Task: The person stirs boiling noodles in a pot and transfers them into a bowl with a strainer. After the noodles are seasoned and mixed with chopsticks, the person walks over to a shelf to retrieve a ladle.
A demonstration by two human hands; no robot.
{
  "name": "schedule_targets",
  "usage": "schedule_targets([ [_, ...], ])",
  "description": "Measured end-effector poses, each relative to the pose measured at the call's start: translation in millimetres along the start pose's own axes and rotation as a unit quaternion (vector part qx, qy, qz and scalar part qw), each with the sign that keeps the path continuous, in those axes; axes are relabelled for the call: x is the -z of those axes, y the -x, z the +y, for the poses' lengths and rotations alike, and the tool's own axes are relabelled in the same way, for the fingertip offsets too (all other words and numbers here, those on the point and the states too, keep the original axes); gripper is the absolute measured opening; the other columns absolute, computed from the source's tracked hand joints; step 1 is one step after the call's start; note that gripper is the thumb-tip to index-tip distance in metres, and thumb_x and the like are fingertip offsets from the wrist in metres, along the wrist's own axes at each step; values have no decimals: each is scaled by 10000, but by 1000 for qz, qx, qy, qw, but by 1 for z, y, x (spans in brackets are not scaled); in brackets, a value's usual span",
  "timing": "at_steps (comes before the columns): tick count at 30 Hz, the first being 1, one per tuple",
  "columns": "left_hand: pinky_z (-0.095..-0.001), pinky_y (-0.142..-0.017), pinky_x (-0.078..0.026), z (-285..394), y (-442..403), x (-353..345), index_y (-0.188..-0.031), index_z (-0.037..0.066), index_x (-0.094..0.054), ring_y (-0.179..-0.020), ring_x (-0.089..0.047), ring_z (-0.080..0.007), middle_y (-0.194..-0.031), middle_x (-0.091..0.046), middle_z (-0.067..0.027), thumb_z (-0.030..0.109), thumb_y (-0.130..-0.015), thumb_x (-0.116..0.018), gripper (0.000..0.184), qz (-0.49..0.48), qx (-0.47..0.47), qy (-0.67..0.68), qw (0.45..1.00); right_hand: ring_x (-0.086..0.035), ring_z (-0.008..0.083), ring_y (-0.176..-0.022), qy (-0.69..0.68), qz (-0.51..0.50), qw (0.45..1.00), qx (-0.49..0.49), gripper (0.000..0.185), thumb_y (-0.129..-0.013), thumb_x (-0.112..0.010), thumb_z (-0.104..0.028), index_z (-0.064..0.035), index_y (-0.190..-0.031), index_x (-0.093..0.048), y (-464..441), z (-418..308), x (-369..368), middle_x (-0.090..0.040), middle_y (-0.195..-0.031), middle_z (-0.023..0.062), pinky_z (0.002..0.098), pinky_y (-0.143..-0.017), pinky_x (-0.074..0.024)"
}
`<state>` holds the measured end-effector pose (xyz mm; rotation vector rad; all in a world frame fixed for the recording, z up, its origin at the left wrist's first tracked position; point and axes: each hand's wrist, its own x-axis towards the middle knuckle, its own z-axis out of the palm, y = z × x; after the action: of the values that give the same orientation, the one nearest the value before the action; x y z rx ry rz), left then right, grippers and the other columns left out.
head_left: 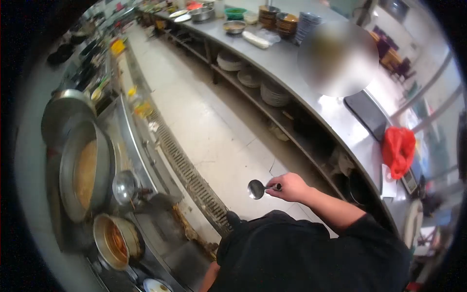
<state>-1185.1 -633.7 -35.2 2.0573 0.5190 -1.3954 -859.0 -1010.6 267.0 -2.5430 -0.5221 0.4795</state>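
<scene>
My right hand (290,187) is closed around the handle of a small metal ladle (256,189), held out over the floor beside the counter. The ladle's round bowl points left and looks dark inside with a bright rim. Only a bit of my left forearm (209,276) shows at the bottom edge; the hand itself is outside the picture. To the left, on the stove, are a large wok (101,165) with brownish liquid and a pot (134,242) with reddish-brown contents. Between them lies a bigger metal ladle (125,187).
A long steel counter (335,117) runs along the right, with stacked bowls (287,24), a dark tray (366,116) and a red plastic bag (399,152). Plates (275,93) stand on its lower shelf. A floor drain grate (187,170) runs beside the stove.
</scene>
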Motion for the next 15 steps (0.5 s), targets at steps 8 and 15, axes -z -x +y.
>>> schedule_targets([
  [8,-374,-934,-457,183,28,237,-1286,14,-491,-1176,-530,-278,-1293,-525,-181,288,-850,-618,530,66,61,17,996,-655,300,-722,-101,137,975,-144,233,-797,-682,-334,-136,-918,-700,-33,33,41,-686,-797,106,377,-665,-523],
  [15,-400,-1020,-367,203,-155,253,-1354,18,-402,-1233,-474,-331,-1308,-491,-247,318,-892,-569,575,46,-72,-82,993,-659,291,-703,-147,140,969,-140,253,-787,-695,-333,-117,-919,-707,-98,104,90,-687,-792,113,364,-658,-524],
])
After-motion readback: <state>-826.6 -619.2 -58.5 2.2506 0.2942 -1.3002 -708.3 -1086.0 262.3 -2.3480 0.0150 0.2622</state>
